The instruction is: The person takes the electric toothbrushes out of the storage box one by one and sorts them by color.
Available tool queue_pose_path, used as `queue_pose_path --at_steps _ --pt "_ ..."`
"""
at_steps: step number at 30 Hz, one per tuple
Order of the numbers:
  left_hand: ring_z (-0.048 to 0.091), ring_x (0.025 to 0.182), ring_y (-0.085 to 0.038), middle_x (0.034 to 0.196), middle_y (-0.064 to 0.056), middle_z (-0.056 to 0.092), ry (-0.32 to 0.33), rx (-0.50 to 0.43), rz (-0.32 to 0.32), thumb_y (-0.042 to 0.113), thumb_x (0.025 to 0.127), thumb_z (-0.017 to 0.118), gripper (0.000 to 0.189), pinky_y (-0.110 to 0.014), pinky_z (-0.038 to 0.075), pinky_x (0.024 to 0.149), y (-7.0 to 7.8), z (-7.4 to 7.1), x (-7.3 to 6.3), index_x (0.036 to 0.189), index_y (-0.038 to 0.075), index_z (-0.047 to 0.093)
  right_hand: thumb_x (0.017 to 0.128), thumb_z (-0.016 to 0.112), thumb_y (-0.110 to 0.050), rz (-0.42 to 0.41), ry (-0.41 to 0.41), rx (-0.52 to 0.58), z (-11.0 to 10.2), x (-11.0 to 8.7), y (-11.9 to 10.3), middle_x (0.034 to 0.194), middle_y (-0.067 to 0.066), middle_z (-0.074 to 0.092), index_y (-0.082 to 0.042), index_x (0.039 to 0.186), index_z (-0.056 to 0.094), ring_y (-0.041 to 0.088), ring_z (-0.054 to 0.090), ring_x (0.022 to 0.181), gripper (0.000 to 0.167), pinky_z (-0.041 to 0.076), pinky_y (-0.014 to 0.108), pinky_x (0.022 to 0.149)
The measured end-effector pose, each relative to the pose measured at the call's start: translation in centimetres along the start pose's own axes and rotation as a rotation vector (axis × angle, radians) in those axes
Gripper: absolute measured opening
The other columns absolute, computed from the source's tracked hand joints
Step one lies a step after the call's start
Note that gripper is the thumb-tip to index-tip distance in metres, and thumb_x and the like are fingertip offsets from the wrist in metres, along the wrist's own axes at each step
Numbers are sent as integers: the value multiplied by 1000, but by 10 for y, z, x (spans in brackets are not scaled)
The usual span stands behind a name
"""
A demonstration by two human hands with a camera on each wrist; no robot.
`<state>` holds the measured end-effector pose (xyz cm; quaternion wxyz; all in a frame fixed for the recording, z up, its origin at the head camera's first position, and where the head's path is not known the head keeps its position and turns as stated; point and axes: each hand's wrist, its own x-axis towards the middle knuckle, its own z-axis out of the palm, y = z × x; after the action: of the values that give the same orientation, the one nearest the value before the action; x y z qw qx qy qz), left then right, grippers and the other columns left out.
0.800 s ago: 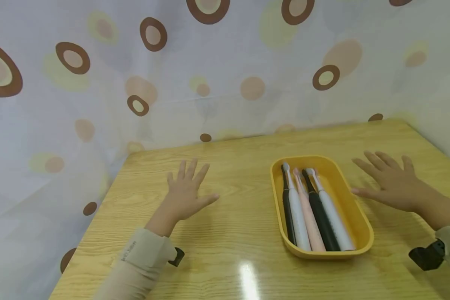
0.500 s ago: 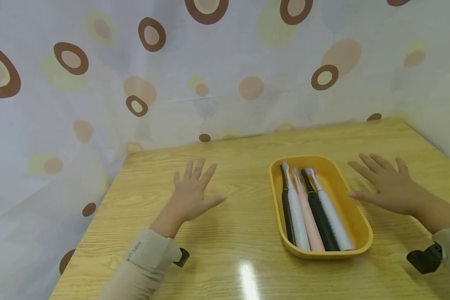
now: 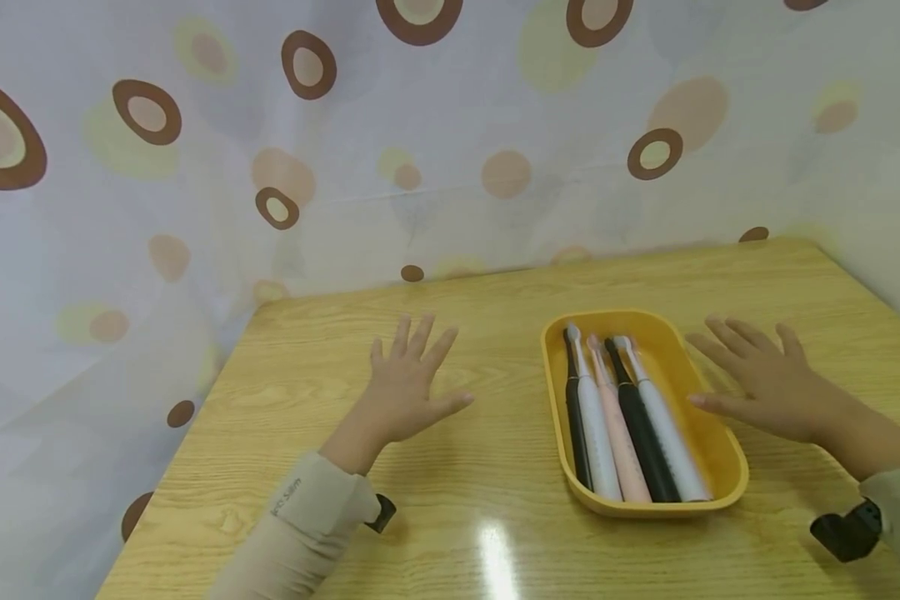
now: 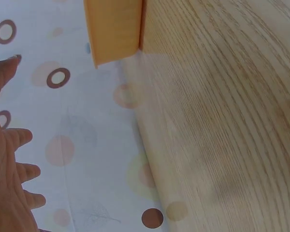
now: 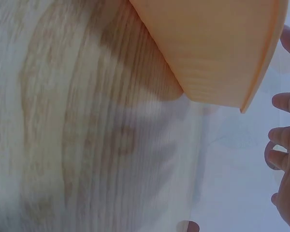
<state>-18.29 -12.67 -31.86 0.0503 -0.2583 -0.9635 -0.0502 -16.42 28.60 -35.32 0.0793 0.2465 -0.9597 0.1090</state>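
A yellow tray (image 3: 727, 454) with rounded corners stands on the table, right of the middle in the head view. Side by side in it lie several electric toothbrushes: a thin black toothbrush (image 3: 577, 425), a white toothbrush (image 3: 598, 433), a pink toothbrush (image 3: 625, 446), a thicker black toothbrush (image 3: 647, 437) and another white toothbrush (image 3: 673, 437). My left hand (image 3: 401, 392) hovers over the wood left of the tray, fingers spread, holding nothing. Beside the tray's right rim is my right hand (image 3: 776, 387), also spread; its thumb overlaps the rim in the head view.
The light wooden table (image 3: 495, 333) reaches back to a white curtain (image 3: 450, 108) with brown and beige spots. Each wrist carries a small black device, such as the left wrist device (image 3: 381, 512). A bright light reflection lies on the front of the table.
My left hand has moved right, toward the tray. My right hand has shifted slightly left and down, closer to the tray's right rim. The tray and toothbrushes stay in place.
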Motion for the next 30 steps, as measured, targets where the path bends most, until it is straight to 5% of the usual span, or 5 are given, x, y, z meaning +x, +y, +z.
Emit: queue_pose_path --at_steps 30 --pt "-1 128 -27 144 -5 0 -88 -221 144 61 82 35 75 -56 8 96 38 14 15 139 23 5 78 60 -37 -111 23 68 16 -10 -9 139 17 18 -7 133 30 28 8 127 69 -10 55 95"
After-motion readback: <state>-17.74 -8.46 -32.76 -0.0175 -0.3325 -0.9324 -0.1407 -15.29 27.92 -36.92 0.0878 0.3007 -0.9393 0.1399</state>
